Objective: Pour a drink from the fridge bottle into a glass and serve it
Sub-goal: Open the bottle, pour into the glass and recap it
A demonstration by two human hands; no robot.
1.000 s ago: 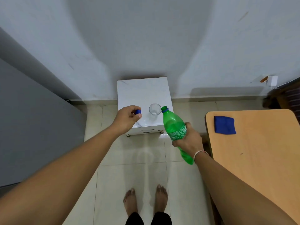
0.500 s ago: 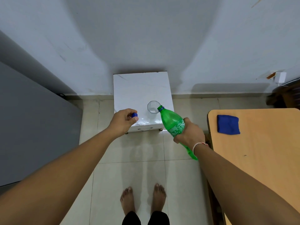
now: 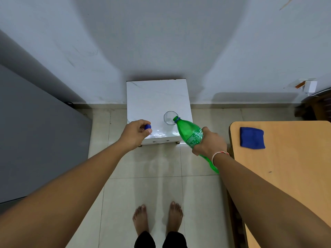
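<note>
A clear glass (image 3: pixel 169 117) stands near the front right of a small white table (image 3: pixel 152 97). My right hand (image 3: pixel 209 143) grips a green plastic bottle (image 3: pixel 189 134) around its label. The bottle is tilted steeply, its open mouth over the glass rim. My left hand (image 3: pixel 135 134) pinches the blue bottle cap (image 3: pixel 148 126) above the table's front left corner. I cannot tell whether liquid is flowing.
A grey fridge side (image 3: pixel 35 131) fills the left. A wooden table (image 3: pixel 290 167) on the right carries a folded blue cloth (image 3: pixel 252 138). The white wall stands behind the small table. My bare feet (image 3: pixel 157 219) are on the tiled floor.
The bottle has tipped further down, bringing its mouth from beside the glass to over its rim. My left hand with the cap stayed roughly where it was.
</note>
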